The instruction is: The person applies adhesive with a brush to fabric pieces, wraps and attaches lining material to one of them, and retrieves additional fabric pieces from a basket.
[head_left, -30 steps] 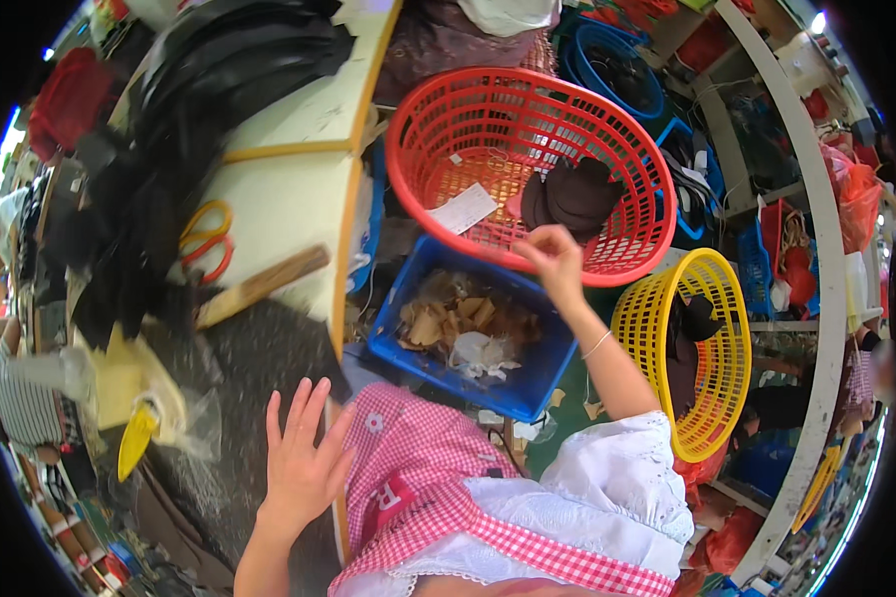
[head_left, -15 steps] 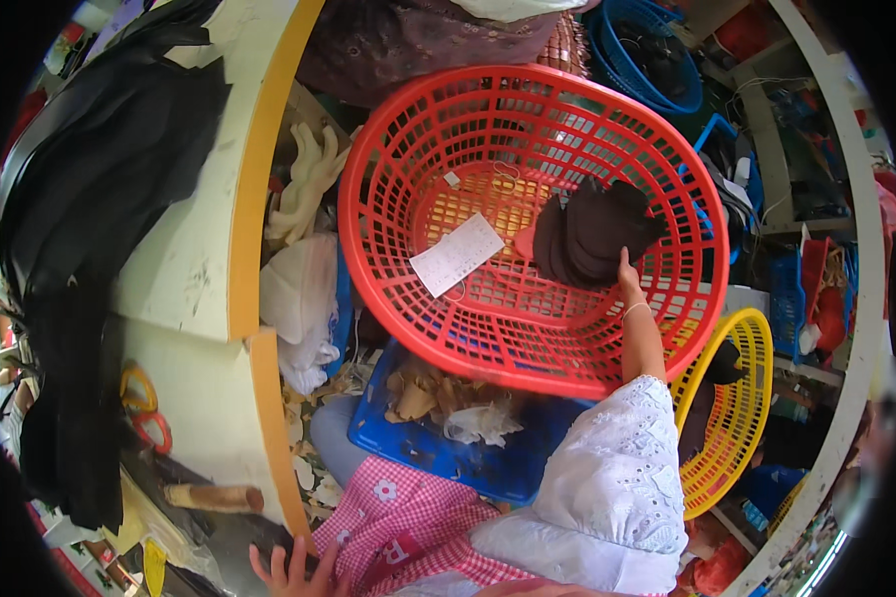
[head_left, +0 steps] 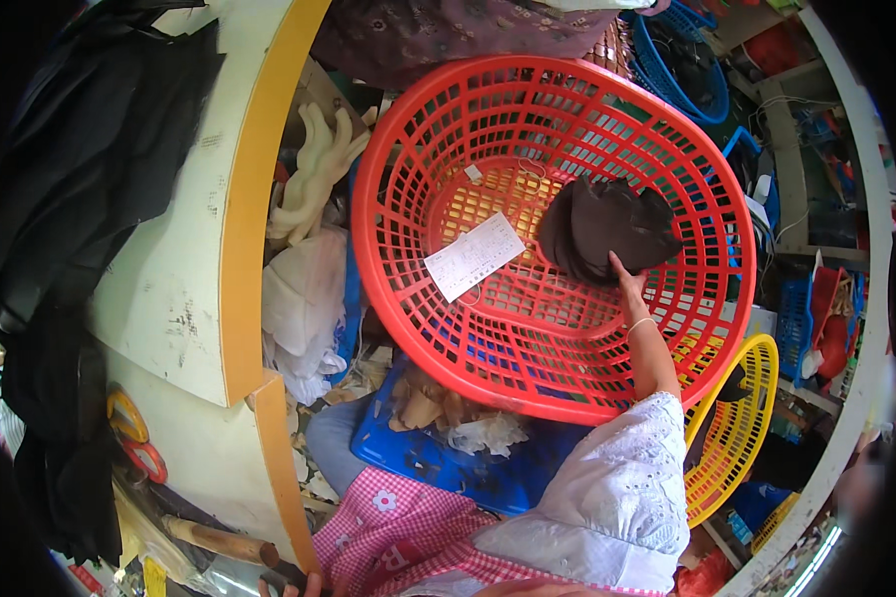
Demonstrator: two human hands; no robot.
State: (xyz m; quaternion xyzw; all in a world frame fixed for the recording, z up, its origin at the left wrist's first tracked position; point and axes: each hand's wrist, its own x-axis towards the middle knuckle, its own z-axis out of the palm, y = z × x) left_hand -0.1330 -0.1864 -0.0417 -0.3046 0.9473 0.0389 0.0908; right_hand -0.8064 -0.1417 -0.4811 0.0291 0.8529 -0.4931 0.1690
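Note:
My right hand (head_left: 628,284) reaches into a large red plastic basket (head_left: 558,398). Its fingers grip the near edge of a stack of dark brown, rounded cut pieces (head_left: 622,227); their material is hard to make out. The stack is fanned a little, in the right half of the basket. To its left, on the basket floor, lies a white slip of paper (head_left: 475,256) with writing. Of my left hand (head_left: 294,587) only fingertips show at the lower edge, spread apart beside the table edge, with nothing seen in them.
A pale table (head_left: 164,328) with a yellow edge stands at left, draped with black sheet material (head_left: 90,179). Below the basket is a blue tray (head_left: 423,468) with scraps. A yellow basket (head_left: 737,428) and a blue basket (head_left: 682,65) stand at right, near a shelf frame (head_left: 856,328).
My left hand has dropped mostly out of sight at the lower edge. My right hand stays on the dark pieces, and the view has shifted slightly.

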